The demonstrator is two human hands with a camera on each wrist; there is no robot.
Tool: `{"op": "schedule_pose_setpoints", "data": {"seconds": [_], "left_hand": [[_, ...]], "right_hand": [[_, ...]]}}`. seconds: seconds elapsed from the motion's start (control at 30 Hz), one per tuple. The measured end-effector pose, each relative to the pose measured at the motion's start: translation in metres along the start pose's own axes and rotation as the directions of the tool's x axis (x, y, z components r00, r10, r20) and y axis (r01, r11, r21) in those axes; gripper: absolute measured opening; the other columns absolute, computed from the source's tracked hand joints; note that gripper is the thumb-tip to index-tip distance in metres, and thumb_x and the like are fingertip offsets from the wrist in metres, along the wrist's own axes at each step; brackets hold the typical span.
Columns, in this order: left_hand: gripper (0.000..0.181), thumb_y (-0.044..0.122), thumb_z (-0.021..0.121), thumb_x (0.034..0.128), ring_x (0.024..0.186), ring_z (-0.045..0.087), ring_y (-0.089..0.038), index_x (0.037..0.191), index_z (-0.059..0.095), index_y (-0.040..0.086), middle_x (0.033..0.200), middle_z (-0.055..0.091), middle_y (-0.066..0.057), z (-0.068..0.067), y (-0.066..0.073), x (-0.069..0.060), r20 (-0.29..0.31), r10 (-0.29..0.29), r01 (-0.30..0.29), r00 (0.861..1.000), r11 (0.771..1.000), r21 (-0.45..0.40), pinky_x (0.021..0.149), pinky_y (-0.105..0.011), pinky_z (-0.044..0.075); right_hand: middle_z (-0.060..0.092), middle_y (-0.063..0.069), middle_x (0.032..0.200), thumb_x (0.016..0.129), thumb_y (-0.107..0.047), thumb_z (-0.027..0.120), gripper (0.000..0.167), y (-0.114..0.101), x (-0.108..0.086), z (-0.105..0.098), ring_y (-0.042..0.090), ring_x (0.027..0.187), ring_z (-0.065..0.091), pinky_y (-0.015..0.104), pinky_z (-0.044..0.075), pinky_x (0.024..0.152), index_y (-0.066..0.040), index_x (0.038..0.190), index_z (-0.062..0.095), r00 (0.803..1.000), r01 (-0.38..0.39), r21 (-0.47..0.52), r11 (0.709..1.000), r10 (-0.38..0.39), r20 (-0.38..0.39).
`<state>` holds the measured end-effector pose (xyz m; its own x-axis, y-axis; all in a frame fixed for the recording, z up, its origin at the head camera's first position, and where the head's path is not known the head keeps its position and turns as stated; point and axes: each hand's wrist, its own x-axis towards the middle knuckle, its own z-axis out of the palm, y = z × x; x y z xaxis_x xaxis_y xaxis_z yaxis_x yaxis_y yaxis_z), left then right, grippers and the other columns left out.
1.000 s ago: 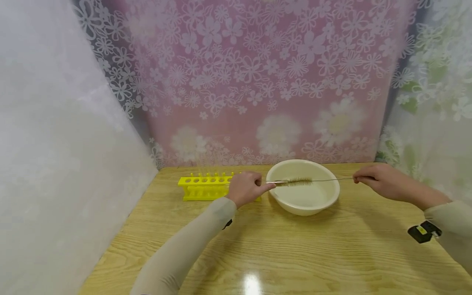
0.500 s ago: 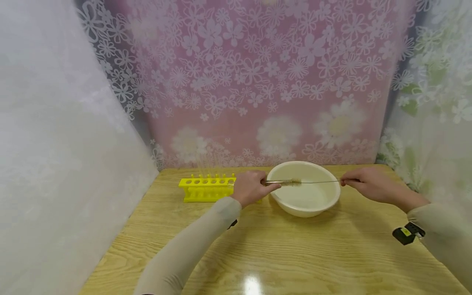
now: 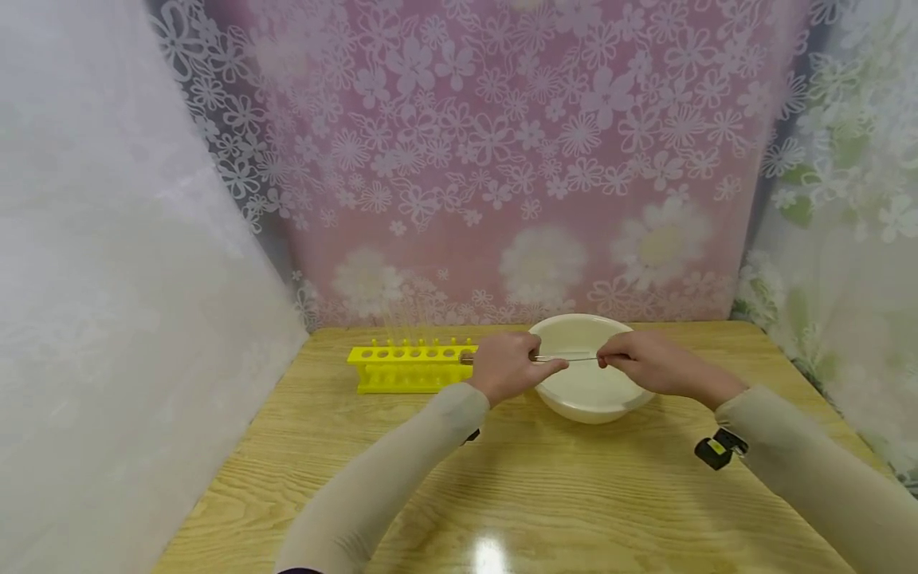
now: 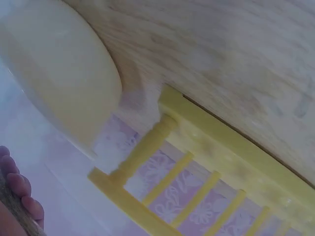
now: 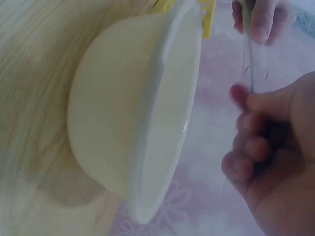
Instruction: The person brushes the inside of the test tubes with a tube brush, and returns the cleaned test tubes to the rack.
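My left hand (image 3: 508, 367) grips a clear glass test tube (image 3: 562, 355), held level over the left side of a cream basin (image 3: 590, 408). Inside the tube runs a test tube brush; its bristles (image 4: 12, 204) show by the left fingers in the left wrist view. Thumb and fingertips of my right hand (image 3: 649, 363) pinch the brush's twisted wire handle (image 5: 251, 66) just outside the tube's mouth. The other right fingers are curled in the right wrist view. Most of the brush head is hidden by the left hand.
A yellow test tube rack (image 3: 402, 355) stands left of the basin, partly behind the left hand. Several clear upright tubes (image 3: 405, 319) show faintly at it. The wooden table (image 3: 545, 486) meets a pink floral curtain (image 3: 502, 159) behind and pale curtains at both sides.
My right hand has moved left toward the left hand, sliding the brush deeper into the tube. The bristles outside the tube went from view. My left hand shifted slightly right.
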<state>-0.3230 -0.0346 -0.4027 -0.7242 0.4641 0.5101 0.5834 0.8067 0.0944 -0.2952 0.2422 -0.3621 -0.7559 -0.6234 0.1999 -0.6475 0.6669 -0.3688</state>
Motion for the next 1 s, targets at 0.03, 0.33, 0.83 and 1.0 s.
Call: {"op": "schedule_pose_setpoints", "data": {"seconds": [0.03, 0.33, 0.83, 1.0], "left_hand": [[0.057, 0.076, 0.055, 0.0878, 0.041, 0.031, -0.004, 0.062, 0.046, 0.025, 0.053, 0.041, 0.011, 0.000, 0.001, 0.001, 0.001, -0.003, 0.003, 1.000, 1.000, 0.010, 0.039, -0.021, 0.022], [0.060, 0.075, 0.059, 0.0857, 0.044, 0.029, -0.005, 0.062, 0.043, 0.023, 0.055, 0.038, 0.009, 0.000, -0.005, -0.001, 0.027, -0.060, 0.061, 0.998, 0.997, -0.037, 0.043, -0.021, 0.021], [0.056, 0.079, 0.055, 0.0856, 0.042, 0.036, -0.005, 0.064, 0.050, 0.027, 0.054, 0.045, 0.011, 0.001, 0.000, 0.003, 0.026, -0.042, 0.041, 0.999, 0.999, 0.010, 0.039, -0.022, 0.025], [0.057, 0.079, 0.053, 0.0865, 0.043, 0.038, -0.006, 0.066, 0.053, 0.026, 0.054, 0.047, 0.010, 0.000, 0.001, 0.003, 0.062, -0.038, 0.039, 0.997, 0.999, -0.016, 0.039, -0.023, 0.026]], "right_hand": [[0.073, 0.003, 0.105, 0.103, -0.009, 0.056, 0.019, -0.002, 0.003, 0.002, 0.025, 0.097, 0.069, 0.041, 0.054, 0.079, -0.007, 0.110, 0.073, 1.000, 0.011, 0.011, 1.000, -0.011, -0.004], [0.073, 0.008, 0.107, 0.104, -0.010, 0.054, 0.020, -0.003, 0.010, 0.004, 0.025, 0.094, 0.068, 0.038, 0.053, 0.076, -0.007, 0.108, 0.074, 1.000, 0.006, 0.047, 0.999, -0.007, 0.022], [0.072, 0.007, 0.105, 0.105, -0.011, 0.052, 0.022, 0.012, -0.001, -0.003, 0.024, 0.095, 0.066, 0.037, 0.051, 0.076, -0.008, 0.109, 0.073, 0.999, -0.030, 0.042, 0.999, 0.029, 0.043], [0.071, 0.009, 0.107, 0.106, -0.013, 0.051, 0.023, 0.015, -0.006, -0.007, 0.026, 0.097, 0.067, 0.038, 0.053, 0.077, -0.005, 0.111, 0.072, 0.998, -0.027, 0.050, 0.998, 0.024, 0.051]]}}
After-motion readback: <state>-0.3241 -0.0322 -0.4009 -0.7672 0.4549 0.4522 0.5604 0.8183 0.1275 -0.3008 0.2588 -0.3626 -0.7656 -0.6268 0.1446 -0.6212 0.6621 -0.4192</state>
